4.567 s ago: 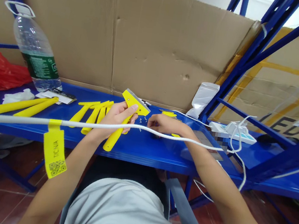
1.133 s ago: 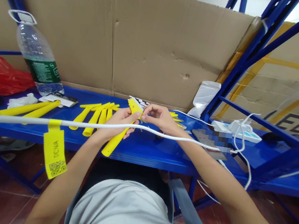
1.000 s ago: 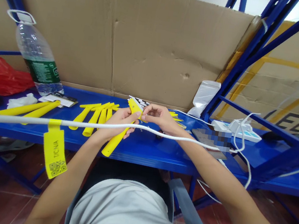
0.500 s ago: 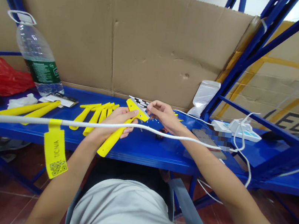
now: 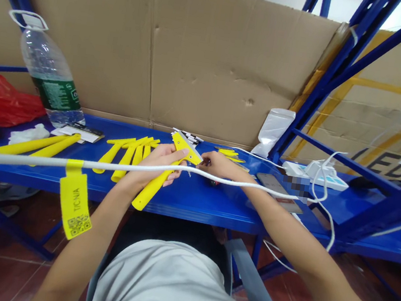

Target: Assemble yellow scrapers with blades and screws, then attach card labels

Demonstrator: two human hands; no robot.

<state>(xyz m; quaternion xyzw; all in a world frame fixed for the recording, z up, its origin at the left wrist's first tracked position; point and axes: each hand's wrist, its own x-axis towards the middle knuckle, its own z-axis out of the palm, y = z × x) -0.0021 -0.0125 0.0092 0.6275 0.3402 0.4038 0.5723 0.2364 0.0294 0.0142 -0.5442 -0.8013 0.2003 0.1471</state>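
Observation:
My left hand is wrapped round a yellow scraper, its handle slanting down toward the table's front edge and its wide head up to the right. A pale metal strip runs along the head's upper edge. Just right of the head, my right hand is low over the table with its fingers pinched together. What they hold, if anything, is hidden. Small pale bits lie between the two hands. A small red and black object is partly covered below the right hand.
Several yellow handles lie left, near a big water bottle. Black-and-white strips and yellow pieces lie behind the hands. A white cable crosses in front. A phone and power strip are right.
My right hand has come down and slightly right, from the scraper's head to the tabletop beside it. The left hand still holds the scraper in nearly the same place.

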